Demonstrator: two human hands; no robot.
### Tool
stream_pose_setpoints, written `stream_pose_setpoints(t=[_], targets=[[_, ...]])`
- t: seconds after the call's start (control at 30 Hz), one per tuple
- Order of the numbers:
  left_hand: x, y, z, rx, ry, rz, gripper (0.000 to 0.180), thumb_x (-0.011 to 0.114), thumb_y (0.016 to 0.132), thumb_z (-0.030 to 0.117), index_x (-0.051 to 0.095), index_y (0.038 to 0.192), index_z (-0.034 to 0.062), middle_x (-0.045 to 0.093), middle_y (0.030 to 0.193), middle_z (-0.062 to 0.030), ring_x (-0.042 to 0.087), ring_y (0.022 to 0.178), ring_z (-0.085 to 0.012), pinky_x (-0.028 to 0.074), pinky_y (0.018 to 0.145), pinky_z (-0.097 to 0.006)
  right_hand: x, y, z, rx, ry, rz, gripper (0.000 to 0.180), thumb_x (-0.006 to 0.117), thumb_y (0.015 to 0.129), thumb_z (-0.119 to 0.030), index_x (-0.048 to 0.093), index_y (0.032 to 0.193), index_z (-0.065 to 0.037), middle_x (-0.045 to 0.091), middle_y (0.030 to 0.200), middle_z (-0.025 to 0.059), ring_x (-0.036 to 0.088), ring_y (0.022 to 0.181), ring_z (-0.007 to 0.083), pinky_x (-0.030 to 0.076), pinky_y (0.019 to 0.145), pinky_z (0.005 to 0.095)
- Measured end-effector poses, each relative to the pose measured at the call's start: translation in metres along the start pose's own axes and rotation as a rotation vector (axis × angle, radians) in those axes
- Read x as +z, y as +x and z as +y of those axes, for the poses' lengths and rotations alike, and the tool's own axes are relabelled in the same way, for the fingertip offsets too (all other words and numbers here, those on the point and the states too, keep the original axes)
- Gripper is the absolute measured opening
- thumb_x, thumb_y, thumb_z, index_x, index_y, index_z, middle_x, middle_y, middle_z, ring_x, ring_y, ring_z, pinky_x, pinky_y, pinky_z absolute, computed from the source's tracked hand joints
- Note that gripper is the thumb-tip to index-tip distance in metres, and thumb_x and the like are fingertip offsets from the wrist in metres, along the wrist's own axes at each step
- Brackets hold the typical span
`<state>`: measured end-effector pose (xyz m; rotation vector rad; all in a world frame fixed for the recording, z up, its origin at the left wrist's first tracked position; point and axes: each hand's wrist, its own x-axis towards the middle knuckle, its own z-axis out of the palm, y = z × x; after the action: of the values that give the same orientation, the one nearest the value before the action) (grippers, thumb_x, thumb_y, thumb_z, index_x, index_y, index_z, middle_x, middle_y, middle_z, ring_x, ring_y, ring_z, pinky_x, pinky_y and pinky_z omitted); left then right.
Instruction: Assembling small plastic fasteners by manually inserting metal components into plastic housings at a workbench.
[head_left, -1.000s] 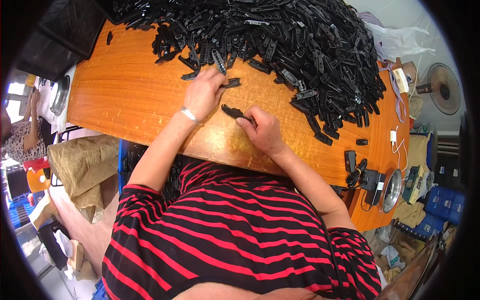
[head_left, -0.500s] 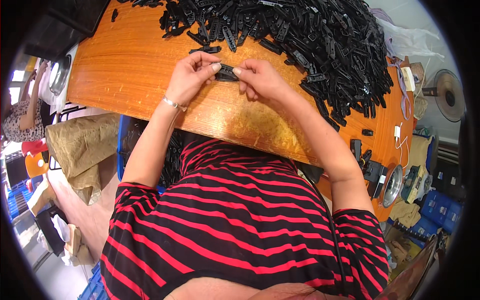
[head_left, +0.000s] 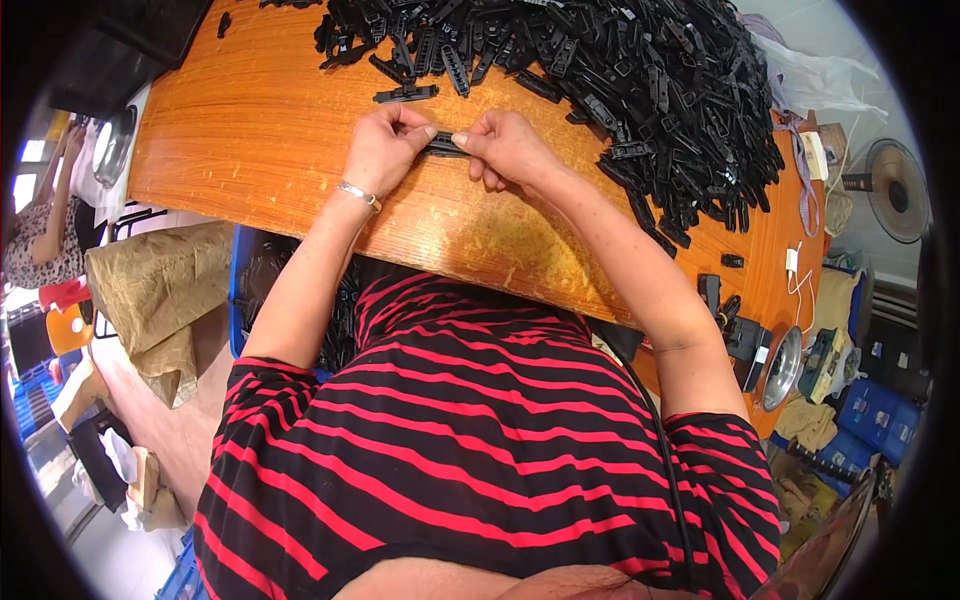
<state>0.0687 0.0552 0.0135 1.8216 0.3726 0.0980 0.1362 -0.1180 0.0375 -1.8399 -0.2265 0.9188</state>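
Observation:
Between my two hands is a small, long black plastic part (head_left: 444,147), held just above the wooden table (head_left: 270,150). My left hand (head_left: 386,148) pinches its left end between thumb and fingers. The right end is pinched by my right hand (head_left: 508,147), thumb on top and the other fingers curled under. Fingers cover both ends of the part, so its exact kind does not show. Just beyond my left hand lies a similar black part (head_left: 406,93). A large heap of such black parts (head_left: 640,80) spreads over the far and right side of the table.
Left of my lap, a blue crate (head_left: 240,290) holds more black pieces. Brown paper (head_left: 160,300) is draped beside it. At right are a metal bowl (head_left: 783,368), a white cable (head_left: 800,290) and a fan (head_left: 893,190). Another person (head_left: 50,225) is at far left.
The held part looks tilted, showing more of its edge than before. My right hand has shifted slightly left; both hands still grip the part.

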Motion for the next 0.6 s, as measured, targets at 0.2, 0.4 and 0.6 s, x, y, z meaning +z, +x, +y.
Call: stream_pose_setpoints(t=[0.2, 0.4, 0.6], targets=[[0.002, 0.000, -0.002, -0.031, 0.072, -0.020, 0.014, 0.071, 0.082, 0.011, 0.063, 0.085, -0.0001, 0.061, 0.073, -0.0018, 0.053, 0.064, -0.0089, 0.047, 0.062, -0.026, -0.001, -0.002, -0.004, 0.028, -0.117, -0.026, 0.025, 0.064, 0.091, -0.021, 0.052, 0.087, 0.000, 0.060, 0.058, 0.0056, 0.050, 0.040, 0.0094, 0.037, 0.034, 0.0242], [0.005, -0.003, -0.007, -0.030, 0.103, -0.031, 0.015, 0.071, 0.082, 0.012, 0.060, 0.083, 0.0004, 0.061, 0.071, -0.0040, 0.054, 0.064, -0.0117, 0.047, 0.062, -0.028, -0.002, 0.003, -0.004, -0.047, -0.224, 0.000, 0.026, 0.065, 0.090, -0.020, 0.056, 0.077, 0.000, 0.059, 0.054, 0.0070, 0.051, 0.039, 0.0120, 0.040, 0.036, 0.0272], [0.004, 0.007, 0.007, 0.017, 0.331, -0.033, 0.016, 0.070, 0.082, 0.012, 0.059, 0.083, 0.0007, 0.062, 0.072, -0.0070, 0.058, 0.066, -0.0167, 0.048, 0.063, -0.031, -0.009, 0.008, -0.009, -0.047, -0.438, -0.005, 0.038, 0.069, 0.088, -0.027, 0.061, 0.061, -0.002, 0.061, 0.053, 0.0062, 0.052, 0.040, 0.0136, 0.043, 0.041, 0.0315]])
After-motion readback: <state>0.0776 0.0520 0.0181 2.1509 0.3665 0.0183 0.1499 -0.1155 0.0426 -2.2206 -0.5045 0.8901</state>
